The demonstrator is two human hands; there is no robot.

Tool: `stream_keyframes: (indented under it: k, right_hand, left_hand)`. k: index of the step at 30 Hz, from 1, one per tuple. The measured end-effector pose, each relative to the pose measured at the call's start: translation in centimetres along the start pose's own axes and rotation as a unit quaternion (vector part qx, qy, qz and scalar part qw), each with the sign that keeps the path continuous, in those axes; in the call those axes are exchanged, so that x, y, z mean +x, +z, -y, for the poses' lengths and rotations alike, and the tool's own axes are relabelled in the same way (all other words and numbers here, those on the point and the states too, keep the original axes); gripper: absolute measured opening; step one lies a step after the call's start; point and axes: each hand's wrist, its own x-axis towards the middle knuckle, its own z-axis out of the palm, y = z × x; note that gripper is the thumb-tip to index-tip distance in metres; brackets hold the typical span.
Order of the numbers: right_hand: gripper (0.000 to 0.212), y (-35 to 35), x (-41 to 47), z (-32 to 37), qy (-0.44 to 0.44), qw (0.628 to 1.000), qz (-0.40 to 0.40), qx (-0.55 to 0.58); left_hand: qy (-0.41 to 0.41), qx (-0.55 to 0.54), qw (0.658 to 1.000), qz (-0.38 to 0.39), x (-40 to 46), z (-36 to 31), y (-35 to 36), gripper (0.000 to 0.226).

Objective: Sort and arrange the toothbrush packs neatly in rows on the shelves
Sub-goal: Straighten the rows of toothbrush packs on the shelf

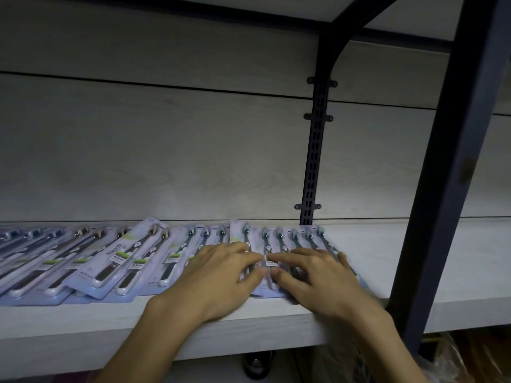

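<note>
Side by side, left hand [221, 268] and right hand [311, 275] rest on toothbrush packs [279, 244]. Fingers lie flat, gripping nothing. Packs line the shelf [442, 258].

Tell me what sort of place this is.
Probably a shop or stockroom: many identical toothbrush packs lie in a row on a pale shelf, hung on a slotted metal upright against a panelled wall.

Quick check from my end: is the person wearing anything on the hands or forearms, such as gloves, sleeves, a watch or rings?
Nothing worn shows. The left hand and right hand are bare, with no gloves. Both forearms are uncovered down to the bottom edge of the picture, so no sleeves are in view. No watch or wristband is at either wrist. No rings stand out on the fingers, though motion blur makes small details uncertain.
</note>
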Motion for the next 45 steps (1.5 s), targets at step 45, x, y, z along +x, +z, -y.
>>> stream_keyframes:
  k: [45]
  right_hand:
    - [0.054,0.6,0.8,-0.7,-0.077,0.996,0.029,0.038]
  left_hand:
    - [-0.059,-0.070,0.996,-0.007,-0.3,2.6,1.3,0.036]
